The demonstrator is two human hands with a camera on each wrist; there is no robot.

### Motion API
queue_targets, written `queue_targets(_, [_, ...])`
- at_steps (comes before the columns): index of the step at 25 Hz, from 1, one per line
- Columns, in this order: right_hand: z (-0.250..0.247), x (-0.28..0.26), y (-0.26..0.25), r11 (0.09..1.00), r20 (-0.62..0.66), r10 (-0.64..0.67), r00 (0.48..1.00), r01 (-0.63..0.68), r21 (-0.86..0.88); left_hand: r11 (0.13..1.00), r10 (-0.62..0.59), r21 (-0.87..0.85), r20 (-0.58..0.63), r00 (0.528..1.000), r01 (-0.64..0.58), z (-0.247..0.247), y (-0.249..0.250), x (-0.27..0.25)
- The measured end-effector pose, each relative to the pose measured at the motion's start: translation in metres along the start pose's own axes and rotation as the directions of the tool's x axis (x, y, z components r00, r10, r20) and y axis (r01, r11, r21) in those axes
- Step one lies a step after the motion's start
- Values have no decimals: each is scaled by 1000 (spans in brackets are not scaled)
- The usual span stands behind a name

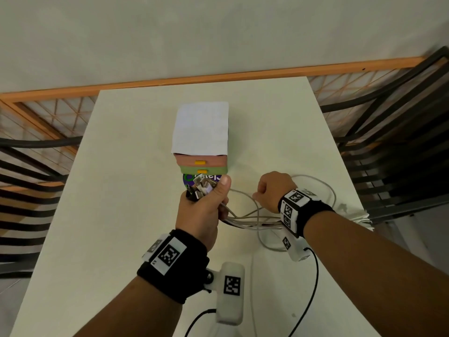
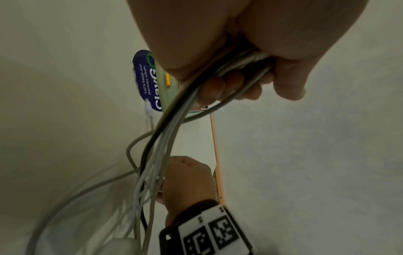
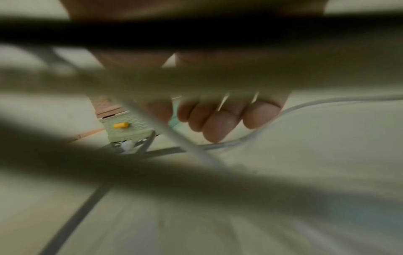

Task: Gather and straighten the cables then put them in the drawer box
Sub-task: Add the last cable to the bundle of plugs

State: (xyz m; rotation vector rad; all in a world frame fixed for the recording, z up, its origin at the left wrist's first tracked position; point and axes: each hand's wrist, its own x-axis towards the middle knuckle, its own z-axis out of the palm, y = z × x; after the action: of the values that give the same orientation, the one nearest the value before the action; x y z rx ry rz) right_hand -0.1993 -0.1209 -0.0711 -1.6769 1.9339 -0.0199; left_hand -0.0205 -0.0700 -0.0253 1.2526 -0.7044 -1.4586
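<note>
The left hand (image 1: 202, 210) is a closed fist wrapped round a bundle of cables (image 1: 250, 218), thumb up, just in front of the drawer box (image 1: 202, 164). The plug ends (image 1: 202, 187) stick out of the top of the fist in a tight cluster; how many there are is hard to make out. In the left wrist view the palm fills the top of the picture, and grey and white cords plus one black cord (image 2: 157, 138) run out from under the curled fingers (image 2: 220, 86).

From the fist the cords trail toward 3 o'clock, pass under the right wrist and loop on the white table (image 1: 121, 190). Their far ends reach the table's edge at about 4 o'clock, where the forearm partly hides them.

The right hand (image 1: 273, 188) sits at 3 o'clock of the left one, knuckles up and fingers curled downward. The right wrist view shows the fingertips (image 3: 218, 127) touching a pale cord on the table, but blurred cords cross the lens and cover most of the hand, so I cannot tell whether it grips anything.

The drawer box stands at 12 o'clock of the fist, a white sheet (image 1: 200, 127) covering its top. A pink drawer and a green one below it show yellow handles and look pushed in. A purple disc (image 1: 188, 181) with printed lettering lies under the box front, mostly hidden by the plugs.
</note>
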Motion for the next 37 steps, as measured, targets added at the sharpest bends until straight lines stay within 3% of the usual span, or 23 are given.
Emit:
queue_targets(3, [6,1,-4,998,-22,53,998,-52,43,1000,16,8,-1,1000,-16,0,2,0])
queue_targets(6, [12,-3,-4,995,120,42,992,-31,-95,1000,20,-15,5,1000,-20,2,2,-3])
queue_targets(8, [14,-8,-4,997,149,-18,989,29,-70,1000,15,-27,-4,1000,-15,5,2,-6])
queue_targets(11, [3,-17,4,986,-1,-89,996,88,144,998,54,-41,-6,999,-54,15,9,-8])
queue_targets(15, [-40,-34,36,894,-227,26,973,79,440,989,84,-129,89,992,-73,58,32,-18])
queue_targets(18, [-86,-44,78,830,-378,151,913,91,551,986,84,-162,240,967,-46,99,46,-34])
queue_targets(21, [-129,-61,118,804,-451,251,857,75,590,983,99,-183,397,912,-28,137,46,-54])
queue_targets(24, [-157,-78,145,777,-517,237,822,159,609,980,98,-197,473,876,-3,174,42,-72])
queue_targets(29, [-188,-105,190,745,-626,240,742,273,609,981,124,-190,513,850,-28,234,34,-88])
queue_targets(35, [-245,-139,231,731,-816,213,537,467,498,988,145,-116,453,880,-104,285,19,-105])
queue_targets(37, [-250,-146,243,700,-802,205,560,489,520,986,156,-117,419,895,-117,299,14,-112])
